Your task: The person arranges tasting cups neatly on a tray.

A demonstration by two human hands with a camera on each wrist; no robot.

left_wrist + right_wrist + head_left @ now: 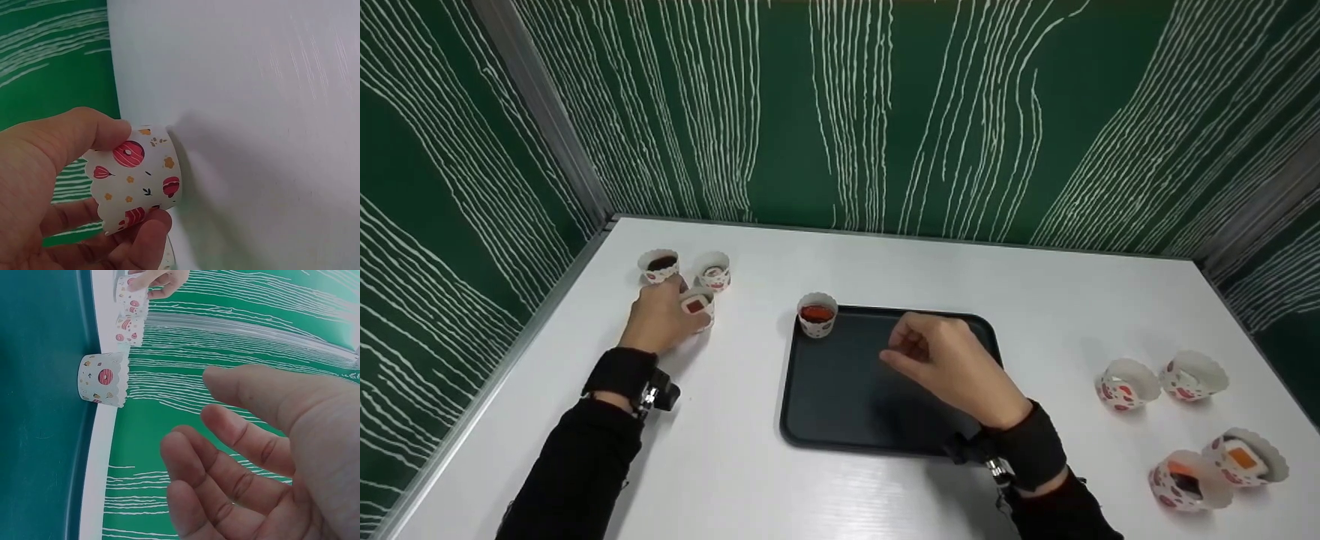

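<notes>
My left hand (666, 315) grips a patterned paper cup (697, 305) with a red filling at the table's far left; the left wrist view shows thumb and fingers curled round the cup (138, 177). Two more cups (661, 266) (714, 270) stand just behind it. A black tray (855, 390) lies in the middle, with one cup of red filling (817, 315) in its far left corner. My right hand (941, 360) hovers over the tray, fingers loosely curled and holding nothing (236, 461). The right wrist view shows the tray cup (104, 379) beyond the fingers.
Several patterned cups lie at the right side of the white table: two on their sides (1126, 382) (1192, 375), two nearer the front edge with fillings (1185, 480) (1245, 456). Green patterned walls (840, 112) enclose the table at back and sides.
</notes>
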